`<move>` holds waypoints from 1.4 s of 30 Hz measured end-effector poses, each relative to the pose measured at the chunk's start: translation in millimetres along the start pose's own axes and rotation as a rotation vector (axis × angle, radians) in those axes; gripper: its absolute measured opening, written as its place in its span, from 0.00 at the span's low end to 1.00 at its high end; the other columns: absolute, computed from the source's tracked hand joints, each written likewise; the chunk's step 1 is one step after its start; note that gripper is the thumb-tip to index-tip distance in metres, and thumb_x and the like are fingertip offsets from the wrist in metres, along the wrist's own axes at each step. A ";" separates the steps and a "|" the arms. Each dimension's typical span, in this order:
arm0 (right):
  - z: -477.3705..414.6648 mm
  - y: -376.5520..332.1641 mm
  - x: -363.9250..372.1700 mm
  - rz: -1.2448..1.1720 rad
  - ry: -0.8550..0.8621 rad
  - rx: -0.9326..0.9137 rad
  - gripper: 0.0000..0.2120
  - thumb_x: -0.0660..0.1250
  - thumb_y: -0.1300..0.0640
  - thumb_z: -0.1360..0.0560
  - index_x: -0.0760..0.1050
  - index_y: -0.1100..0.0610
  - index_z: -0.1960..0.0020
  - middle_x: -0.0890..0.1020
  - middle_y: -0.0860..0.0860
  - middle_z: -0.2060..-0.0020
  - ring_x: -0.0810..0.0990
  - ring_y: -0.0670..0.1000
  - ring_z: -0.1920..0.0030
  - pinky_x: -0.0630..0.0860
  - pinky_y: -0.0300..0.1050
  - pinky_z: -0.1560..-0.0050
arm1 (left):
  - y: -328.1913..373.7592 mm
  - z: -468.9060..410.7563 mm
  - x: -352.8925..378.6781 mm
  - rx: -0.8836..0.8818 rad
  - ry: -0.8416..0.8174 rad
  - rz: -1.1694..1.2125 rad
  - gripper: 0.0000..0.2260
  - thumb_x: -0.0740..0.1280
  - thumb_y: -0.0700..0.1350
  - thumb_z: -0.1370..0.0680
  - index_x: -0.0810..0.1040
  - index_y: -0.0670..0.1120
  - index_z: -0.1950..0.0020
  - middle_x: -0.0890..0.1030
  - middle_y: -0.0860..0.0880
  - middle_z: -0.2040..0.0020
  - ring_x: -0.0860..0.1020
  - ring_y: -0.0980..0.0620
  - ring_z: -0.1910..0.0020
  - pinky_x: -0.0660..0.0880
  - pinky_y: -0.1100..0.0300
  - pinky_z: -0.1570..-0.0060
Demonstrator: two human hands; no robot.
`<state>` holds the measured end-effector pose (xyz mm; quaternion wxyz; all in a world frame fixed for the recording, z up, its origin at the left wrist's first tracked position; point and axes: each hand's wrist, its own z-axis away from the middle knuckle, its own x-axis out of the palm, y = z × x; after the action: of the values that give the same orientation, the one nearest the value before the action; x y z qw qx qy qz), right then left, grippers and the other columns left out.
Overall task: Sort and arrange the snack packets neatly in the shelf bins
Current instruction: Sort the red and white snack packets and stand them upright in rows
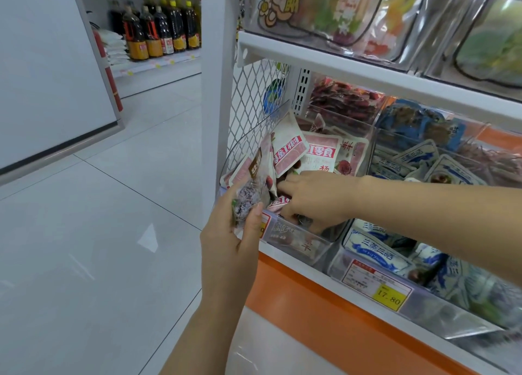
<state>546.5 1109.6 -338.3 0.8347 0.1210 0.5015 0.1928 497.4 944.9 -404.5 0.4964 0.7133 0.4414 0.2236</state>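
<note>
My left hand (228, 233) grips a small clear packet of dark dried fruit with a brown label (250, 188), held at the front left corner of the leftmost clear bin (293, 243). That bin holds several pink-and-white snack packets (319, 151), some tilted on edge. My right hand (313, 196) reaches into the same bin from the right, fingers spread among the packets and pressing down near the bin's front; whether it grips one is hidden. The bin to the right (423, 301) holds blue-and-white packets (375, 250).
A white shelf board (339, 63) hangs low over the bins, with large clear bags (324, 10) above. A mesh side panel (254, 97) and a white post (217, 78) bound the bins on the left. An orange shelf front (310, 312) runs below. Bottles (158, 30) stand across the tiled aisle.
</note>
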 end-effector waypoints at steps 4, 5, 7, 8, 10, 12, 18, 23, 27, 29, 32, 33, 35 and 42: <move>1.8 3.6 2.8 -0.083 0.069 0.015 0.04 0.64 0.54 0.28 0.74 0.47 0.60 0.67 0.48 0.56 0.68 0.50 0.50 0.68 0.43 0.53 | 1.2 -0.9 0.1 0.003 -0.002 0.013 0.14 0.61 0.49 0.23 0.66 0.69 0.45 0.76 0.64 0.48 0.74 0.71 0.48 0.68 0.81 0.58; 2.6 5.3 3.3 -0.123 0.082 0.031 0.05 0.64 0.55 0.28 0.74 0.47 0.62 0.69 0.48 0.55 0.68 0.51 0.49 0.70 0.44 0.52 | 0.7 -1.3 0.1 0.003 0.000 0.013 0.15 0.61 0.49 0.23 0.67 0.70 0.46 0.76 0.64 0.48 0.74 0.70 0.48 0.68 0.80 0.57; 6.7 8.0 1.9 -0.212 0.104 0.073 0.06 0.64 0.55 0.27 0.75 0.49 0.63 0.73 0.51 0.45 0.69 0.52 0.45 0.72 0.49 0.47 | -1.7 -1.7 0.6 0.004 0.002 -0.003 0.16 0.61 0.50 0.23 0.67 0.74 0.47 0.78 0.63 0.49 0.76 0.67 0.48 0.69 0.77 0.54; 10.4 8.9 -0.1 -0.257 0.115 0.095 0.07 0.64 0.55 0.26 0.75 0.50 0.62 0.71 0.52 0.38 0.70 0.52 0.42 0.72 0.50 0.45 | -3.2 -1.8 0.9 0.003 0.003 -0.012 0.15 0.60 0.51 0.23 0.67 0.74 0.46 0.78 0.62 0.48 0.76 0.66 0.48 0.70 0.76 0.53; 21.6 9.8 -3.7 -0.360 0.166 0.141 0.07 0.63 0.55 0.25 0.74 0.51 0.61 0.68 0.49 0.32 0.71 0.50 0.39 0.72 0.46 0.44 | -4.2 -1.9 1.1 0.002 -0.001 -0.013 0.13 0.60 0.51 0.24 0.68 0.71 0.46 0.79 0.60 0.48 0.76 0.64 0.48 0.70 0.74 0.52; 35.4 8.4 -8.8 -0.468 0.263 0.179 0.07 0.62 0.56 0.24 0.72 0.52 0.61 0.74 0.48 0.37 0.75 0.48 0.41 0.72 0.45 0.46 | -2.2 -2.1 0.1 0.012 0.006 -0.004 0.14 0.60 0.51 0.24 0.68 0.73 0.46 0.79 0.60 0.48 0.77 0.62 0.47 0.72 0.72 0.51; 73.6 -11.6 -27.3 -0.804 0.690 0.418 0.04 0.60 0.54 0.22 0.71 0.50 0.56 0.79 0.45 0.68 0.75 0.44 0.68 0.69 0.37 0.69 | 9.0 -1.4 -1.3 -0.066 0.093 0.194 0.16 0.61 0.51 0.23 0.69 0.69 0.40 0.79 0.58 0.43 0.78 0.56 0.43 0.78 0.53 0.47; 93.1 -39.9 -37.0 -0.943 0.939 0.518 0.04 0.60 0.56 0.22 0.72 0.50 0.56 0.79 0.49 0.68 0.74 0.45 0.70 0.69 0.35 0.71 | 22.0 7.9 -5.5 -0.125 0.037 0.248 0.16 0.60 0.53 0.22 0.68 0.58 0.33 0.79 0.59 0.43 0.78 0.59 0.44 0.77 0.56 0.45; 118.4 -60.5 -31.8 -1.302 1.029 0.597 0.07 0.61 0.58 0.23 0.73 0.50 0.58 0.76 0.46 0.72 0.73 0.45 0.70 0.72 0.36 0.65 | 51.3 26.2 -2.7 -0.178 -0.238 0.328 0.07 0.60 0.62 0.24 0.72 0.67 0.47 0.81 0.60 0.49 0.79 0.60 0.47 0.75 0.58 0.47; 132.7 -71.4 -22.1 -1.501 1.012 0.627 0.07 0.61 0.58 0.23 0.74 0.52 0.59 0.75 0.41 0.73 0.72 0.39 0.70 0.70 0.31 0.65 | 65.7 40.0 6.2 -0.181 -0.425 0.426 0.10 0.65 0.65 0.30 0.73 0.68 0.49 0.83 0.56 0.50 0.81 0.57 0.49 0.76 0.59 0.49; 159.5 -87.2 -0.1 -1.696 0.967 0.708 0.09 0.61 0.60 0.23 0.74 0.55 0.61 0.72 0.40 0.74 0.69 0.37 0.73 0.67 0.26 0.69 | 82.1 61.9 25.2 -0.213 -0.602 0.474 0.20 0.71 0.60 0.36 0.72 0.57 0.46 0.84 0.51 0.60 0.82 0.56 0.61 0.75 0.66 0.60; 171.4 -91.5 7.4 -1.761 0.957 0.747 0.09 0.62 0.60 0.23 0.74 0.54 0.62 0.72 0.42 0.73 0.68 0.39 0.73 0.67 0.28 0.69 | 87.8 68.7 31.7 -0.214 -0.642 0.466 0.22 0.70 0.59 0.35 0.71 0.53 0.46 0.83 0.50 0.61 0.81 0.56 0.63 0.75 0.66 0.61; 197.6 -97.6 20.8 -1.878 0.921 0.810 0.07 0.65 0.57 0.26 0.75 0.53 0.63 0.72 0.46 0.71 0.68 0.42 0.72 0.68 0.31 0.69 | 96.5 78.6 44.1 -0.199 -0.722 0.420 0.22 0.69 0.60 0.33 0.70 0.53 0.44 0.84 0.49 0.57 0.82 0.54 0.59 0.77 0.62 0.57; 282.2 -96.8 53.4 -2.163 0.942 0.949 0.07 0.66 0.58 0.27 0.77 0.63 0.56 0.79 0.56 0.67 0.76 0.51 0.69 0.74 0.40 0.70 | 145.4 97.2 92.9 -0.211 -0.889 0.256 0.13 0.67 0.57 0.28 0.72 0.51 0.51 0.79 0.58 0.64 0.78 0.65 0.65 0.74 0.71 0.65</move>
<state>837.9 1044.0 -286.8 0.1822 -0.1426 0.6104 -0.7575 677.7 957.3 -323.4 0.6755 0.7340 0.0697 -0.0003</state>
